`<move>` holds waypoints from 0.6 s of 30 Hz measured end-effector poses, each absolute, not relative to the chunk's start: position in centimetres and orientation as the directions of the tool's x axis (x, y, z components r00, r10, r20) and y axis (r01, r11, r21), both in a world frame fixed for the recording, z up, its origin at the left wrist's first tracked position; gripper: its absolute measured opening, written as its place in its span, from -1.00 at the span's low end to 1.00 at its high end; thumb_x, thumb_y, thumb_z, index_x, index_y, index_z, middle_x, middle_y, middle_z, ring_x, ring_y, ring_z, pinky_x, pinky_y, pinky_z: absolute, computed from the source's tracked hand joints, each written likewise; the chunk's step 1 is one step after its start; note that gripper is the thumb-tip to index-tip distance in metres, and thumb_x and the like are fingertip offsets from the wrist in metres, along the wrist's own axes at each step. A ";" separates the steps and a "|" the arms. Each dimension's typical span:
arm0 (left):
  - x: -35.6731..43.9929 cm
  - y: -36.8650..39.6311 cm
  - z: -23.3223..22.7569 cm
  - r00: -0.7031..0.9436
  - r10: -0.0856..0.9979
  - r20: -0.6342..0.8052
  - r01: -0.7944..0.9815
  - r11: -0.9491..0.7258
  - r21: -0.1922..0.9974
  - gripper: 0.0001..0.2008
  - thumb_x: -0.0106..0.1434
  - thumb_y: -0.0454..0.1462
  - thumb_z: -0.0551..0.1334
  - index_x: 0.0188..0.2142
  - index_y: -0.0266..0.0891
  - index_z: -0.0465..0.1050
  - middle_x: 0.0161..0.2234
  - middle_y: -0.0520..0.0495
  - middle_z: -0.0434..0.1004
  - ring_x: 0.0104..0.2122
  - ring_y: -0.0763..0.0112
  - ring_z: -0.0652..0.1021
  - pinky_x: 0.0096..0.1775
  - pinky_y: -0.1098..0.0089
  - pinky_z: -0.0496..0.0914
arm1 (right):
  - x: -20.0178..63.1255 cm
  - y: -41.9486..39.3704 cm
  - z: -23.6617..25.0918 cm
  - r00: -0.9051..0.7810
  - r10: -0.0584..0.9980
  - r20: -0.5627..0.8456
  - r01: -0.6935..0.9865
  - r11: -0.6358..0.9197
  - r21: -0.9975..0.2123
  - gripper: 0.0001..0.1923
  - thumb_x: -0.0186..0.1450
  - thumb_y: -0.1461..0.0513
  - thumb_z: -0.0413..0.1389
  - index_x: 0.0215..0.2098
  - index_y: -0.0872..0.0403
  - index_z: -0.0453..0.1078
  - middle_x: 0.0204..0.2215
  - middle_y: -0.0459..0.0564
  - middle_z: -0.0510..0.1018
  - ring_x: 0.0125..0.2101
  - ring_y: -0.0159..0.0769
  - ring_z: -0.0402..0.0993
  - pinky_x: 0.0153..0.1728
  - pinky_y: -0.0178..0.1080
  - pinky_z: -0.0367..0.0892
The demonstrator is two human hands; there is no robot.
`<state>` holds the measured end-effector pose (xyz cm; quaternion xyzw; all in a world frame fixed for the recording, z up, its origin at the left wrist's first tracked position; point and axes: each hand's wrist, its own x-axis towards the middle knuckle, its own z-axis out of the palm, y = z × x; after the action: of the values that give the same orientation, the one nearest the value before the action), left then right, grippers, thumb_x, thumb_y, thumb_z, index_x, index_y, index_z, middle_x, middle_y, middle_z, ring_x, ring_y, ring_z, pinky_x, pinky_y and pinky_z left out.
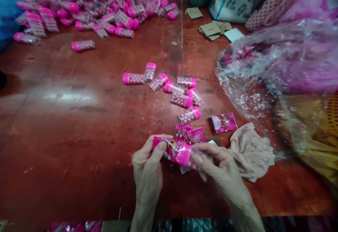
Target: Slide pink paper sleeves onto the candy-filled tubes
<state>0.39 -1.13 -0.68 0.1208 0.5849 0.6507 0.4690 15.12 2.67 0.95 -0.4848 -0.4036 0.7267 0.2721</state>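
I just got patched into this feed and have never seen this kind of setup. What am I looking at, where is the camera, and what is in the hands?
There is no machine: a person works with bare hands, filmed from a camera on their head looking down at a red-brown table. The left hand and right hand together hold a pink-capped tube against a pink printed label. Just beyond lie loose tubes of pink beads, more labels and a beige cloth. A big pile of tubes sits far left, a clear plastic bag to the right.
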 end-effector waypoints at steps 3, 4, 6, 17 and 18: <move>0.5 -1.1 -0.6 -0.507 0.761 -0.404 -0.513 0.110 0.851 -0.86 0.13 -0.27 0.25 -0.37 -0.29 0.54 -0.44 -0.05 0.52 -0.45 0.42 0.45 -0.36 0.43 0.31 | 15.2 2.9 0.9 -0.392 0.764 -0.513 0.000 -0.557 -0.831 -0.84 0.16 0.18 0.21 -0.28 0.04 0.48 -0.65 -0.17 0.45 -0.71 -0.57 0.18 -0.71 -0.49 0.07; 0.5 -1.0 -0.6 -0.503 0.759 -0.413 -0.526 0.111 0.843 -0.86 0.13 -0.26 0.24 -0.36 -0.29 0.54 -0.44 -0.05 0.52 -0.45 0.42 0.45 -0.36 0.43 0.32 | 15.2 3.0 0.9 -0.390 0.760 -0.520 0.007 -0.563 -0.827 -0.84 0.15 0.18 0.21 -0.28 0.04 0.48 -0.67 -0.18 0.43 -0.72 -0.58 0.14 -0.72 -0.49 0.03; 0.6 -0.9 -0.6 -0.501 0.754 -0.426 -0.535 0.117 0.836 -0.85 0.14 -0.26 0.24 -0.35 -0.29 0.54 -0.44 -0.06 0.53 -0.46 0.43 0.46 -0.36 0.43 0.32 | 15.1 3.0 1.0 -0.379 0.763 -0.524 0.020 -0.559 -0.829 -0.84 0.15 0.18 0.22 -0.30 0.04 0.49 -0.68 -0.19 0.41 -0.72 -0.59 0.12 -0.72 -0.50 0.01; 0.4 -0.5 -0.3 -0.433 0.789 -0.436 -0.564 0.141 0.814 -0.89 0.09 -0.28 0.27 -0.43 -0.30 0.54 -0.54 -0.01 0.44 -0.54 0.50 0.40 -0.47 0.50 0.31 | 15.0 2.9 1.0 -0.319 0.835 -0.448 0.130 -0.430 -0.893 -0.86 0.16 0.18 0.19 -0.30 0.01 0.52 -0.56 -0.15 0.47 -0.59 -0.48 0.27 -0.57 -0.41 0.20; 0.3 -0.5 -0.4 -0.415 0.795 -0.443 -0.569 0.153 0.808 -0.89 0.09 -0.28 0.27 -0.45 -0.31 0.53 -0.56 0.01 0.42 -0.57 0.51 0.38 -0.52 0.52 0.29 | 15.0 3.0 1.0 -0.306 0.848 -0.432 0.154 -0.404 -0.902 -0.86 0.16 0.18 0.19 -0.30 0.01 0.52 -0.56 -0.14 0.47 -0.58 -0.46 0.27 -0.57 -0.40 0.21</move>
<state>0.31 -0.46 -0.35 0.1039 0.5431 0.6423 0.5307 14.96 3.00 1.00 -0.5253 -0.4768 0.6526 0.2661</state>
